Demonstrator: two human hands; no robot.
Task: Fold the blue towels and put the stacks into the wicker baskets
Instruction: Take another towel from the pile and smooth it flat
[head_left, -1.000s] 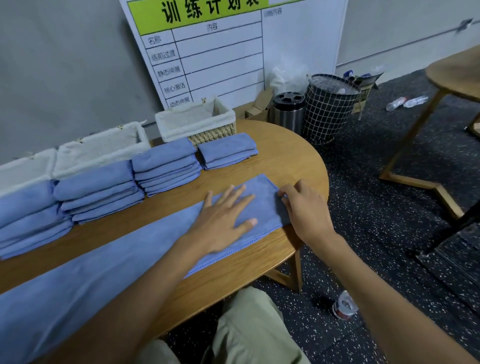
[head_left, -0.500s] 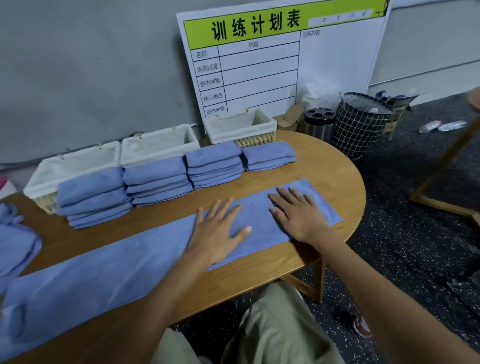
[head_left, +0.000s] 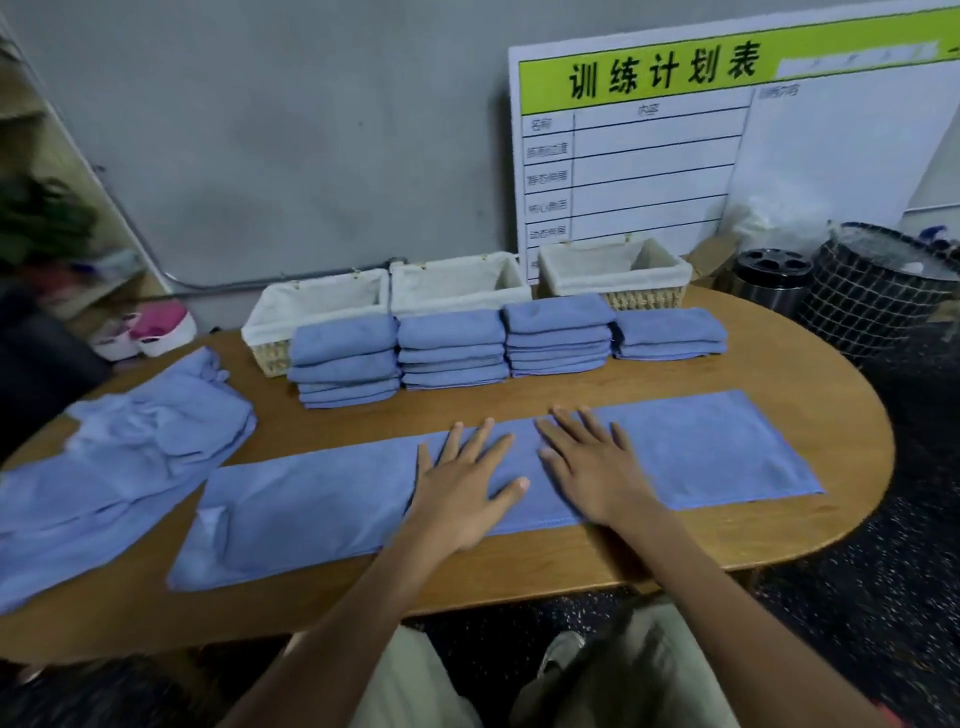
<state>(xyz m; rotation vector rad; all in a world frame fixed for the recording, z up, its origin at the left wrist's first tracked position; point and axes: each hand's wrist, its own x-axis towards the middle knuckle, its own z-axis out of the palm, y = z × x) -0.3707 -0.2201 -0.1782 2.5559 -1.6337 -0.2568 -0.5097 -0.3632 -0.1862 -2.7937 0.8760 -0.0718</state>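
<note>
Nearest the bench (head_left: 571, 566) edge, both hands now lie flat at the middle of the long blue towel (head_left: 701, 452): the right hand (head_left: 597, 467) has slid in from the towel's right end to sit beside the left hand (head_left: 462, 483), fingers straight and spread, gripping nothing. That smoothing suggests the strip is ready for its next fold. Left of it waits an unfolded heap (head_left: 119, 457). Beyond stand four folded stacks (head_left: 452, 348), and behind them three wicker baskets (head_left: 457, 280), apparently holding only their cloth liners.
</note>
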